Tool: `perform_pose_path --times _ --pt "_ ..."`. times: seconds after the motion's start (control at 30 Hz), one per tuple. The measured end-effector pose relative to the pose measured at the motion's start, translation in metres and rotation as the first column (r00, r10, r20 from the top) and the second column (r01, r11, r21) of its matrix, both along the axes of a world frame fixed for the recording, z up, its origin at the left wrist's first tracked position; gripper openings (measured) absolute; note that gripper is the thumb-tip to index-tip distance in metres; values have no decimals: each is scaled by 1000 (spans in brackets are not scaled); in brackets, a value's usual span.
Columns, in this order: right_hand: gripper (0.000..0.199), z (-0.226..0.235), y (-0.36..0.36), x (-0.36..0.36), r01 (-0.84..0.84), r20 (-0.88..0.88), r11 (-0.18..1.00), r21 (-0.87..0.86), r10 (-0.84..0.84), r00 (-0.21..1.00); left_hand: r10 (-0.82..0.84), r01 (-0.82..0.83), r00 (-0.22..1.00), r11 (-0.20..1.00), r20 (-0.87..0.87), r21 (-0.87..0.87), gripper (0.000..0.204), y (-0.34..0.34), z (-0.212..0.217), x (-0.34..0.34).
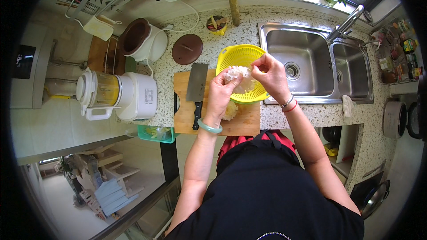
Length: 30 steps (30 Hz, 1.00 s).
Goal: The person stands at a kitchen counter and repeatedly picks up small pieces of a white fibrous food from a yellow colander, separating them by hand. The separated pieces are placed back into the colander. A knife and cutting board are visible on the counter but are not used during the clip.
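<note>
My left hand (pixel 217 95) is closed around a pale, frilly clump of white fungus (pixel 238 72), held over a yellow colander (pixel 227 55). The fingers of my right hand (pixel 274 79) are pinched together beside the clump's right side; whether a torn bit is between them is too small to tell. More pale pieces show in the colander below my hands. Under its near edge, another yellowish-white frilly piece (pixel 230 111) lies on the wooden cutting board (pixel 247 122), partly hidden by my left hand. A cleaver (pixel 196 84) with a black handle lies flat on the board's left part.
A double steel sink (pixel 297 90) with a faucet (pixel 346 23) adjoins the colander on the right. Leftward stand a white blender (pixel 133 95), a white pot (pixel 155 44) and a brown lid (pixel 187 49). A yellow container (pixel 217 31) sits behind; a green bin (pixel 167 140) hangs at the counter's front.
</note>
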State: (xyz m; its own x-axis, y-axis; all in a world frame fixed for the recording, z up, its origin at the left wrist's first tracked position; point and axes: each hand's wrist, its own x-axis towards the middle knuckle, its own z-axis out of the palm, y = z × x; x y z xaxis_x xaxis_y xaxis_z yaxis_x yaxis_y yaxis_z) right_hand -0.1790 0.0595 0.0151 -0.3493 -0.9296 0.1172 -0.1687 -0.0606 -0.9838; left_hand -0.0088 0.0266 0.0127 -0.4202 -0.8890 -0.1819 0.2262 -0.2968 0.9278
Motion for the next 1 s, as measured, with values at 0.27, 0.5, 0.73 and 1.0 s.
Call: perform_pose_path --times 0.27,0.5,0.73,1.0 --pt "10 -4 0 -6 36 -242 989 -141 -70 968 5 -2 999 998 -42 56 24 0 4 0" --pt "15 10 7 1 43 -377 984 -171 -106 920 74 -69 994 996 85 -63 22 3 6 -5" --pt "20 15 9 7 -54 -349 994 -91 18 937 155 -67 950 949 272 -307 22 6 10 -14" --pt "11 11 11 8 -82 -338 985 -153 26 941 164 -74 955 939 248 -335 23 10 7 -11"
